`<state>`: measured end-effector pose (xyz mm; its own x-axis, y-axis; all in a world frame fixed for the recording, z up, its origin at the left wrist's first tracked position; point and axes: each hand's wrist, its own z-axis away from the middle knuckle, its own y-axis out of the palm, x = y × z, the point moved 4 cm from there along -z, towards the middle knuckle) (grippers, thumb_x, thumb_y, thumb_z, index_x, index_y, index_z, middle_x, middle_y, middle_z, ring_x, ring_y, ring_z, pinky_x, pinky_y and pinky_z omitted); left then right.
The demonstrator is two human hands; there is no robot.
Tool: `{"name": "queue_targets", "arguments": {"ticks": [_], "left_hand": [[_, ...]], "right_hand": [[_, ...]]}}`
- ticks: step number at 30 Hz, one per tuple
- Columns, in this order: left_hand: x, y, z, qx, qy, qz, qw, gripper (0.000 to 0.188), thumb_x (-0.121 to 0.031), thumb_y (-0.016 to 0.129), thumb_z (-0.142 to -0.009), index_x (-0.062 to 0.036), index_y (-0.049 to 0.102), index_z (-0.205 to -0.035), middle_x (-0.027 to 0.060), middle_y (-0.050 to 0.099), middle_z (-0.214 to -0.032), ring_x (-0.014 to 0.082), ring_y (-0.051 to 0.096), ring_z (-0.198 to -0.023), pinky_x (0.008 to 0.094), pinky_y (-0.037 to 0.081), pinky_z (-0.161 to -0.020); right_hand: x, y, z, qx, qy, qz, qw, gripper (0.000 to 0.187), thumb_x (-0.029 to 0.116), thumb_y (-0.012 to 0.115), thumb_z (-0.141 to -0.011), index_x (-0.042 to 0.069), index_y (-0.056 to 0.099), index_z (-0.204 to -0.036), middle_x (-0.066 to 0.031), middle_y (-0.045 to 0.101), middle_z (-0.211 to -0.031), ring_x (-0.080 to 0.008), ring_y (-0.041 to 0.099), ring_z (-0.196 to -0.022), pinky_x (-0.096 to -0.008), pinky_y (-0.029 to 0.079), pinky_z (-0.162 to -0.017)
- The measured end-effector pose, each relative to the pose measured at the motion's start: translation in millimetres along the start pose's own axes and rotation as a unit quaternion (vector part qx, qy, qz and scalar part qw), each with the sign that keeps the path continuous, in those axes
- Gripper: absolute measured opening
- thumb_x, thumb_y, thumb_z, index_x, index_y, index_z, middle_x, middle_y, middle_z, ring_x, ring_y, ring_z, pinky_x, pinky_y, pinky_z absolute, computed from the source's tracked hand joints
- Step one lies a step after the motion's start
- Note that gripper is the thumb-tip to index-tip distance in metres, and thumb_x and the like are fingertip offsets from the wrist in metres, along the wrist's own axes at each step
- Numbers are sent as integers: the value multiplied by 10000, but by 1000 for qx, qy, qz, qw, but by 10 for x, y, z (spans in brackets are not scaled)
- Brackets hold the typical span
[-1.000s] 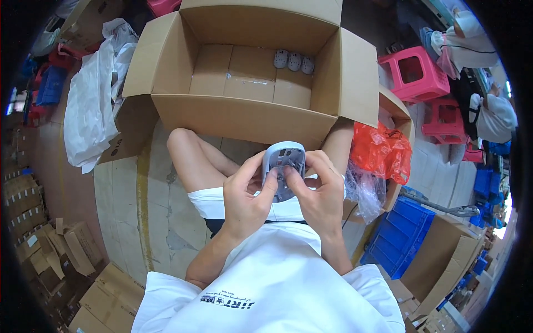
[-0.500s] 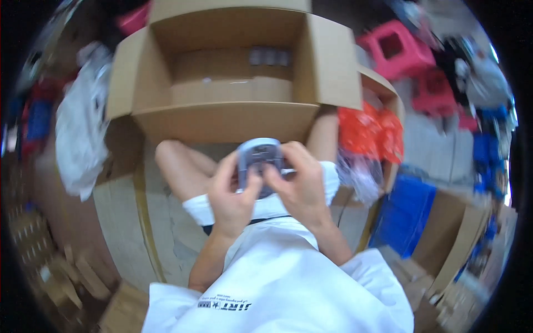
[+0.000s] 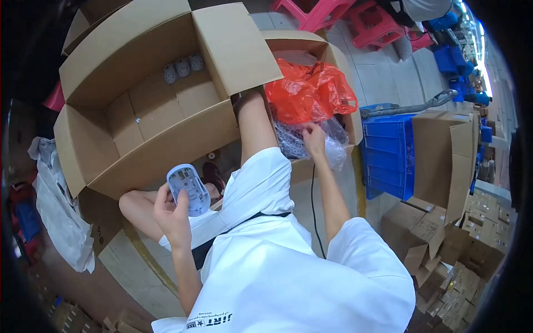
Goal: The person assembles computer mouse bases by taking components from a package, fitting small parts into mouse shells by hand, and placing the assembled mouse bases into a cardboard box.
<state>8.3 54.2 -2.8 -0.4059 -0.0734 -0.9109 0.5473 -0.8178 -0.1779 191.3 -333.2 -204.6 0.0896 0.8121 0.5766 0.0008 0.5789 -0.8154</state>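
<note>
My left hand (image 3: 173, 219) is closed round a pale blue-grey oval plastic housing (image 3: 189, 190), thumb on its face. The housing's hollow side, with moulded ribs and slots, faces up. Off to the right, my right hand (image 3: 314, 139) reaches into a clear plastic bag (image 3: 335, 145) of small greyish-white parts. Its fingers are curled and partly hidden among the plastic, so what they pinch cannot be made out. The bag lies in a smaller carton (image 3: 355, 125), beside a crumpled orange-red plastic bag (image 3: 311, 91).
A large open carton (image 3: 166, 144) stands before my legs, three similar rounded housings (image 3: 183, 67) in its far corner. At right are a blue crate (image 3: 388, 152), a grey metal handle (image 3: 413, 107) and stacked cartons (image 3: 416, 227). Pink stools (image 3: 372, 25) stand farther back; white sheeting (image 3: 64, 216) lies left.
My right hand has let go of the housing and moved right into the clear bag. The left hand keeps the housing, now farther left. The view has swung rightward.
</note>
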Motion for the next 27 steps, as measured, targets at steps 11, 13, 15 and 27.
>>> {"name": "queue_targets", "arguments": {"ticks": [11, 13, 15, 27], "left_hand": [[32, 145, 5, 17, -6, 4, 1000, 270, 8, 612, -853, 43, 579, -1119, 114, 671, -957, 121, 631, -797, 193, 494, -718], [36, 183, 1, 31, -17, 20, 999, 269, 10, 611, -853, 42, 581, -1118, 110, 672, -952, 118, 627, -791, 192, 491, -714], [49, 230, -19, 50, -29, 33, 998, 268, 12, 610, -852, 40, 583, -1117, 106, 673, -947, 116, 624, -785, 191, 488, -709], [-2, 280, -15, 45, -32, 47, 997, 283, 45, 598, -833, 53, 581, -1115, 133, 667, -947, 140, 622, -798, 212, 499, -733]], "right_hand": [[-105, 54, -68, -125, -51, 135, 982, 183, 201, 599, -815, 29, 657, -831, -194, 666, -896, -411, 628, -763, -448, 511, -684], [-427, -194, -269, -210, -56, 122, 968, 204, 222, 594, -817, 33, 664, -844, -208, 667, -894, -420, 634, -780, -454, 513, -691], [-932, -124, -495, -1, 99, 121, 988, 233, 229, 592, -823, 30, 679, -907, -228, 669, -879, -423, 640, -787, -458, 516, -708], [-1175, -42, -473, -57, 214, 57, 974, 270, 240, 612, -843, 12, 677, -973, -210, 671, -850, -373, 630, -717, -437, 514, -694]]}}
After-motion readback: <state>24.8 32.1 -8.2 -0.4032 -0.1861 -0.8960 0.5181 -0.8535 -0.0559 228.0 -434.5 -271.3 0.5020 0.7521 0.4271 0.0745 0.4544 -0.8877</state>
